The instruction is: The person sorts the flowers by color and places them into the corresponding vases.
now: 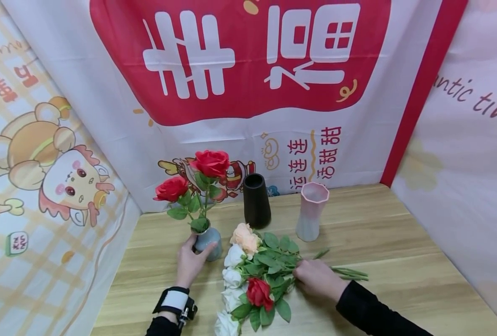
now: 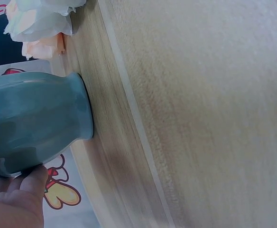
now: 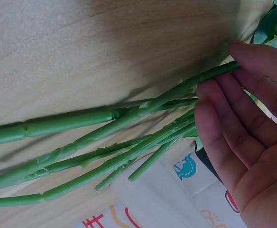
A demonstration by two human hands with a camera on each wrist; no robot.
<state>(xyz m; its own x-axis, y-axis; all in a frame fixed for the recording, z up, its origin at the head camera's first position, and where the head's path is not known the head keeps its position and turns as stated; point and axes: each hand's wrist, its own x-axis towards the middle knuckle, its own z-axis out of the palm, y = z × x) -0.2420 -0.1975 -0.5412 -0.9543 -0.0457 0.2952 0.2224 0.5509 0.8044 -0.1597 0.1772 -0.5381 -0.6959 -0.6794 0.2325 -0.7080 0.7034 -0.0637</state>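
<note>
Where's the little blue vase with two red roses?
In the head view, the blue vase is left of centre, gripped by the left hand, with the peach flower close on its right.

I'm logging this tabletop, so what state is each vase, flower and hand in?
Rounded glossy blue-grey vase: upright, holding flowers.
Two red roses with green leaves: standing in that vase.
Tapered black vase: upright, no flowers.
Faceted pink-and-grey vase: upright, no flowers.
White, peach and red roses with green leaves: lying on wooden table.
Left hand: gripping blue-grey vase.
Right hand: pinching a green stem.
</note>
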